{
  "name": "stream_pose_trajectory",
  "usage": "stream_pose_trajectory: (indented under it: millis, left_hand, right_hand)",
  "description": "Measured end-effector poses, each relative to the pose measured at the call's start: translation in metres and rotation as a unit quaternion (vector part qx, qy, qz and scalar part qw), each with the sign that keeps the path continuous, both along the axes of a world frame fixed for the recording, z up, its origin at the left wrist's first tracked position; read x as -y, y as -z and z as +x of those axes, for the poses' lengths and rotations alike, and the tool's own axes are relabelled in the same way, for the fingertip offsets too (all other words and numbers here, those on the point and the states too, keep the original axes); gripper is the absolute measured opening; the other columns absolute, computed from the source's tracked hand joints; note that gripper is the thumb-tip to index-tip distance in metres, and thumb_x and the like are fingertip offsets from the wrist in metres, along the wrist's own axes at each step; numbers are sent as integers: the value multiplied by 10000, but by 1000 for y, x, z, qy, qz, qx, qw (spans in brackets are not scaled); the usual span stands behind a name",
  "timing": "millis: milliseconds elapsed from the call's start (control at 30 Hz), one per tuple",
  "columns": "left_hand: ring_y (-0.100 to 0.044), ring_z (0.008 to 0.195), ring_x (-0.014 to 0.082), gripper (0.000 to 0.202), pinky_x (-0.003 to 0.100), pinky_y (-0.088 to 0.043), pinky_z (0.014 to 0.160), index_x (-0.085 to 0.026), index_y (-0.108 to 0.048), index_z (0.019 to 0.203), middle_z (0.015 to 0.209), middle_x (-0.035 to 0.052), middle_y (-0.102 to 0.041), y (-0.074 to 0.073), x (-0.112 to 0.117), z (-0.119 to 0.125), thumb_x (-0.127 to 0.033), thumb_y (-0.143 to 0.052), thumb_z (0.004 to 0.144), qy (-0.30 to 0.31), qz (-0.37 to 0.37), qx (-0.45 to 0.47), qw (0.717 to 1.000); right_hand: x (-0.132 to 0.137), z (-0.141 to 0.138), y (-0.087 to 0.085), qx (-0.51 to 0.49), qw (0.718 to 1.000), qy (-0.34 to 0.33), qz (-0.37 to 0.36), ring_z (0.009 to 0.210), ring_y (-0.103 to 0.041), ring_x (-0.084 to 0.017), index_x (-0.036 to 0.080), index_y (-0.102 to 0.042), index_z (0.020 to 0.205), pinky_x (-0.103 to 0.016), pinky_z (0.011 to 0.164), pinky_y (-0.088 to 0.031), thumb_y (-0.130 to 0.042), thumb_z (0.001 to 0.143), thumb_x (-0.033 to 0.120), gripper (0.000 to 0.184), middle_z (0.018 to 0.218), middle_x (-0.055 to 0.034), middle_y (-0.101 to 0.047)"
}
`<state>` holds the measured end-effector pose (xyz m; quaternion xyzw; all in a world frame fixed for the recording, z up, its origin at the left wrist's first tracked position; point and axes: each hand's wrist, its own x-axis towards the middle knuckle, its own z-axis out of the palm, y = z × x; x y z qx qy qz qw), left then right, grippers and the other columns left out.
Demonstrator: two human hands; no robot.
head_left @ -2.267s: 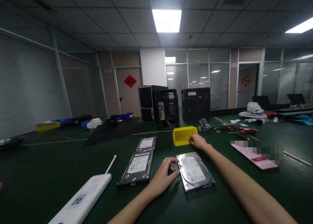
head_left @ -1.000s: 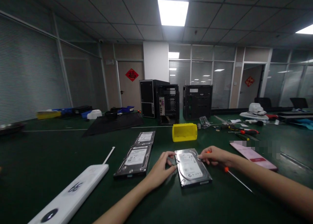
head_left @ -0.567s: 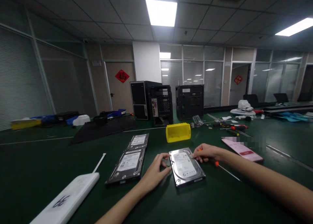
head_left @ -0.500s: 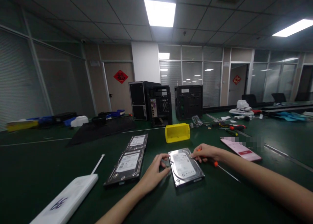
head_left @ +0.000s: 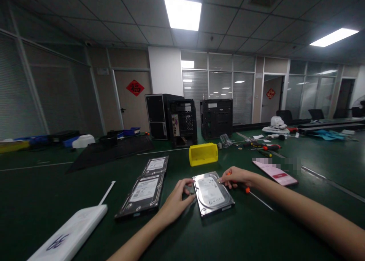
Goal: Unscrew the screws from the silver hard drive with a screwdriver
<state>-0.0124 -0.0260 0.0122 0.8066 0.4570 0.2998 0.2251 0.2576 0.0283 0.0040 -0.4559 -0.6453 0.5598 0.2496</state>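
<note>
A silver hard drive (head_left: 212, 192) lies flat on the green table (head_left: 71, 185) in front of me. My left hand (head_left: 176, 200) grips its left edge with curled fingers. My right hand (head_left: 236, 176) is at the drive's far right corner, fingers pinched together; an orange-handled screwdriver (head_left: 251, 193) lies under that hand, its metal shaft pointing right. I cannot tell whether the pinch holds the screwdriver or something small. A yellow plastic bin (head_left: 203, 154) stands just beyond the drive.
Two more hard drives (head_left: 146, 183) lie in a row to the left. A white flat device with an antenna (head_left: 71, 234) is at the near left. A pink-white card (head_left: 275, 172) and tools lie to the right. Two open computer cases (head_left: 196, 120) stand behind.
My right hand came back from the yellow bin to the drive's far right corner, where the screwdriver now lies. The left hand kept its grip. The view has drifted a little.
</note>
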Motion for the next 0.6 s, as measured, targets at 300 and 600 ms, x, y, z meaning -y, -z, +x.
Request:
stream_pose_trajectory:
  millis: [300,600]
  left_hand:
    - [-497,854,181,389,311,-398,781,-213,-454,1118,936,26,-488,5,-3,0,-338,-511,755,-5,8,-7,1000]
    - [-499,859,181,384,307,-403,768,-221,-438,1130,984,33,-485,3,0,0,-337,-496,769,-9,-3,-7,1000]
  right_hand:
    - [0,0,1,-1,1000,1,-8,428,-472,-29,108,-562,622,-117,341,-303,-685,597,374,294,535,22,-548]
    - [1,0,2,-19,1000,-17,-14,434,-487,-33,110,-560,647,-117,336,-304,-664,630,380,290,554,12,-557]
